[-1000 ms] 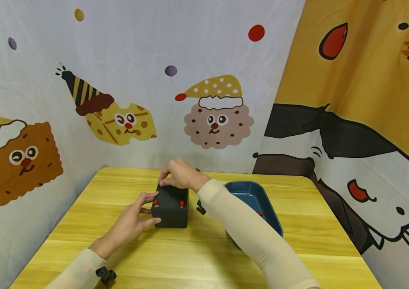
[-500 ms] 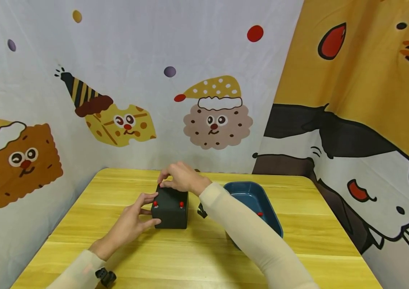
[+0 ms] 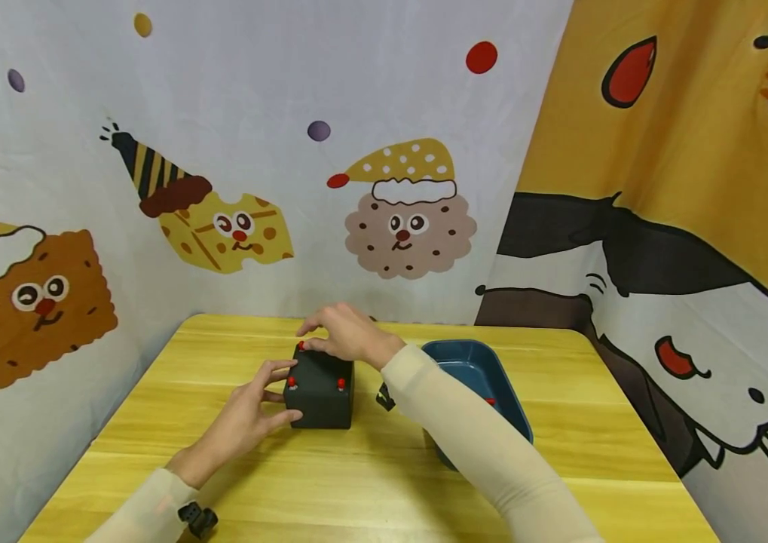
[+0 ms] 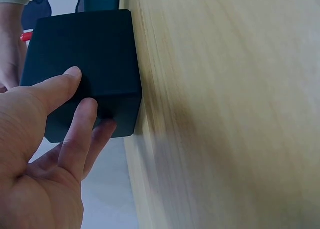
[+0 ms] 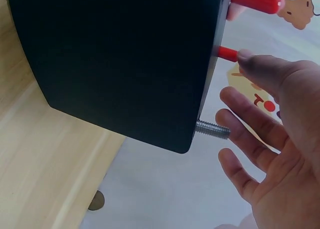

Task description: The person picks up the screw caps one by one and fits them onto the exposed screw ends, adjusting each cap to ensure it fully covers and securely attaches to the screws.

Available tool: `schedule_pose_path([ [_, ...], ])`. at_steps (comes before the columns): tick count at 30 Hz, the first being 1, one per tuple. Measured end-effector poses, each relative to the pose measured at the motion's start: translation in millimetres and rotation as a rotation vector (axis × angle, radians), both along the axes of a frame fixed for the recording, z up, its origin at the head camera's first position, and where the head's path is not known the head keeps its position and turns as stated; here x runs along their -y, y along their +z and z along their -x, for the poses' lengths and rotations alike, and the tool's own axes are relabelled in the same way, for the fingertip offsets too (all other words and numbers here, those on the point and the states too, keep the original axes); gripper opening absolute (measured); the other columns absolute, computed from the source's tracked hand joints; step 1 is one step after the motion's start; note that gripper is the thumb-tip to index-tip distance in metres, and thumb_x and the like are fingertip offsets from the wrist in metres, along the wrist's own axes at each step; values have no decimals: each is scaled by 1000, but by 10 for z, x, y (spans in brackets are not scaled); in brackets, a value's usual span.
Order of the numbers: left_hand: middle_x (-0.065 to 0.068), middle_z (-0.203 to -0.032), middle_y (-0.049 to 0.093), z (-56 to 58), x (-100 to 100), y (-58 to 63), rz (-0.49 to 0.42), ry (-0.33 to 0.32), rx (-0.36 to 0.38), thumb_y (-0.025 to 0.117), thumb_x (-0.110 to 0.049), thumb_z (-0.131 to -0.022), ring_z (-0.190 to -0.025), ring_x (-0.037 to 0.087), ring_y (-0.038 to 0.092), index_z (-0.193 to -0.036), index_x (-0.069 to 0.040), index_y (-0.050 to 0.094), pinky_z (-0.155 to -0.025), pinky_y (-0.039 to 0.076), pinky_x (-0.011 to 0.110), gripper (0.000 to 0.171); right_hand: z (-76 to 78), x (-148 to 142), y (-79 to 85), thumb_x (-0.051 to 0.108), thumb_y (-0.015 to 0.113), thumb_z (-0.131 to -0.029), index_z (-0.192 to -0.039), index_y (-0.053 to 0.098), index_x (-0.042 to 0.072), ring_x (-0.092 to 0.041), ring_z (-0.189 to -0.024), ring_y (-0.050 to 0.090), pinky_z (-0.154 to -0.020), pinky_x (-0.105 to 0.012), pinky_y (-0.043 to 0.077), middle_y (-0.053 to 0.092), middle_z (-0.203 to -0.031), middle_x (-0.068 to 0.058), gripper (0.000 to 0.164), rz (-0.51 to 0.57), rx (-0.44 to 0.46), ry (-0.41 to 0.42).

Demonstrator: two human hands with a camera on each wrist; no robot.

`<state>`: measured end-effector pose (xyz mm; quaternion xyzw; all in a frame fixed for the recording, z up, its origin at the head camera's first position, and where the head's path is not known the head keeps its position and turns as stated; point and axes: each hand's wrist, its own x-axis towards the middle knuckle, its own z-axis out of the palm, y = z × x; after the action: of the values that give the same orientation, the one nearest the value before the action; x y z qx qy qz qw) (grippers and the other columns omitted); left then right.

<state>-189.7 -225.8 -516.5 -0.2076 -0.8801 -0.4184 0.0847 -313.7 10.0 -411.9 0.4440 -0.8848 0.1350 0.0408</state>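
Observation:
A black box [image 3: 319,400] rests on the table, with red caps [image 3: 341,384] standing at corners of its top. My left hand [image 3: 241,418] holds the box at its left side. The thumb lies on the front face and the fingers on the left side, as the left wrist view [image 4: 55,129] shows. Over the far left corner, my right hand [image 3: 350,335] has its thumb tip right at the end of a red cap [image 5: 228,54], its other fingers spread and apart from it. A bare threaded metal stud [image 5: 213,129] sticks out of the remaining corner, near those fingers.
Right of the box stands a blue tray [image 3: 468,349] with a small red piece [image 3: 490,401] in it, partly hidden by the right sleeve [image 3: 478,445]. The wooden table [image 3: 580,422] ends at a printed cloth [image 3: 255,98] behind.
The right thumb and index finger have parted around the far left cap, which shows more now, and the right hand has shifted slightly right. The left hand and box stay put.

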Motion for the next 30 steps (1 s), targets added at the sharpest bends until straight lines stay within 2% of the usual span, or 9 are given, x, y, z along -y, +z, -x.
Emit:
schedule_pose_path([
  [3, 32, -162, 67, -6, 2, 12, 6, 12, 26, 97, -16, -98, -112, 38, 87, -169, -24, 49, -85, 76, 37, 85, -22, -34, 21, 35, 80, -115, -139, 87, 24, -19, -127, 80, -107, -37, 69, 84, -141, 2, 28, 11, -3, -10],
  [13, 32, -163, 65, -25, 15, 14, 19, 14, 41, 96, -18, -99, -112, 39, 87, -171, -27, 49, -81, 75, 31, 86, -109, -190, 51, 34, 80, -114, -138, 87, 20, -22, -124, 79, -106, -39, 70, 84, -136, -1, 28, 58, 14, -14],
  [21, 30, -161, 66, -26, 8, 23, 46, 5, 10, 97, -17, -99, -115, 41, 86, -174, -28, 48, -78, 72, 23, 91, -149, -365, 54, 34, 79, -115, -135, 88, 20, -22, -122, 79, -107, -41, 69, 84, -135, -1, 26, 85, 29, -31],
  [23, 29, -161, 67, -24, -2, 25, 54, 2, -7, 97, -16, -98, -118, 43, 84, -174, -26, 48, -79, 73, 26, 91, -161, -415, 52, 34, 79, -115, -134, 88, 21, -21, -122, 79, -108, -41, 69, 84, -134, 0, 25, 87, 25, -34],
  [26, 27, -161, 68, -16, -18, 28, 63, -4, -33, 97, -14, -97, -129, 46, 80, -174, -23, 49, -87, 76, 38, 92, -186, -488, 57, 34, 80, -115, -133, 88, 21, -22, -124, 79, -110, -42, 69, 83, -134, 0, 24, 90, 19, -43],
  [30, 26, -163, 67, -9, -28, 29, 61, -8, -35, 97, -12, -97, -141, 48, 74, -174, -23, 49, -95, 75, 49, 91, -228, -572, 66, 32, 81, -114, -132, 89, 20, -23, -121, 79, -109, -45, 69, 83, -132, -2, 23, 87, 18, -46],
])
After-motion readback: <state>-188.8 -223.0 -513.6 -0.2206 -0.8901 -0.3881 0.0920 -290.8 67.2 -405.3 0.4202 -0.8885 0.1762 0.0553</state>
